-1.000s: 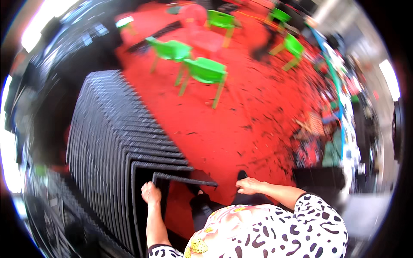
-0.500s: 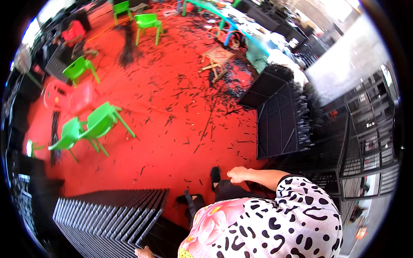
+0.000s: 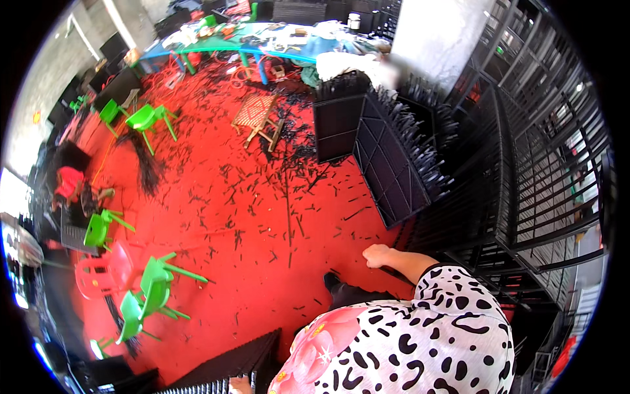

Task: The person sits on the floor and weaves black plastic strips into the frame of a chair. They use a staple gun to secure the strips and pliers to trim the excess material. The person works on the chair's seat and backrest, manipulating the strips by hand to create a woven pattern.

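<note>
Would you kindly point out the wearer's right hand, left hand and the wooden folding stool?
Right hand [image 3: 377,255]: head view, middle of the hand
Left hand [image 3: 241,385]: head view, its visible part
Wooden folding stool [image 3: 256,110]: head view, its patterned seat

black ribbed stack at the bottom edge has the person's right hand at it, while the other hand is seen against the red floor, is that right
Not quite: the hand at the black ribbed stack is the person's left hand, as the head view shows. The right hand is the one seen against the red floor.
</note>
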Motion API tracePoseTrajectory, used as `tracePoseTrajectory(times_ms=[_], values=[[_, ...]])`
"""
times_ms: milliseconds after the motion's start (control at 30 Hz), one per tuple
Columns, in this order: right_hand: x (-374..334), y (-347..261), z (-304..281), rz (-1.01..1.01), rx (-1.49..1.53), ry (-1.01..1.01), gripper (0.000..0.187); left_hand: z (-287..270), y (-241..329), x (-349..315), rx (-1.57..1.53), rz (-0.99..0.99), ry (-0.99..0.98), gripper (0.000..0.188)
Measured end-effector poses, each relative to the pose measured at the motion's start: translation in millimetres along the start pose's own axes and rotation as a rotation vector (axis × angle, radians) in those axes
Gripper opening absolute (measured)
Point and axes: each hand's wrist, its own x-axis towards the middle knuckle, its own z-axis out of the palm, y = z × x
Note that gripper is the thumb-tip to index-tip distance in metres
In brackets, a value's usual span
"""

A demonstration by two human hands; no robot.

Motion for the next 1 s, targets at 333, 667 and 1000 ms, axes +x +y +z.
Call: tracePoseTrajectory(times_ms=[333, 667, 1000], values=[[23, 157, -5, 0.714, 0.637, 0.766, 0.023, 101, 27, 68, 0.526, -0.020, -0.445, 0.027], [44, 278, 66, 1.140, 0.882, 1.104, 0.052, 95, 157, 226, 0.030, 0.058, -0.401, 0.016], [36, 263, 12, 1.292, 1.133, 0.920, 0.055, 140, 271, 313, 0.213, 0.113, -0.548, 0.014]])
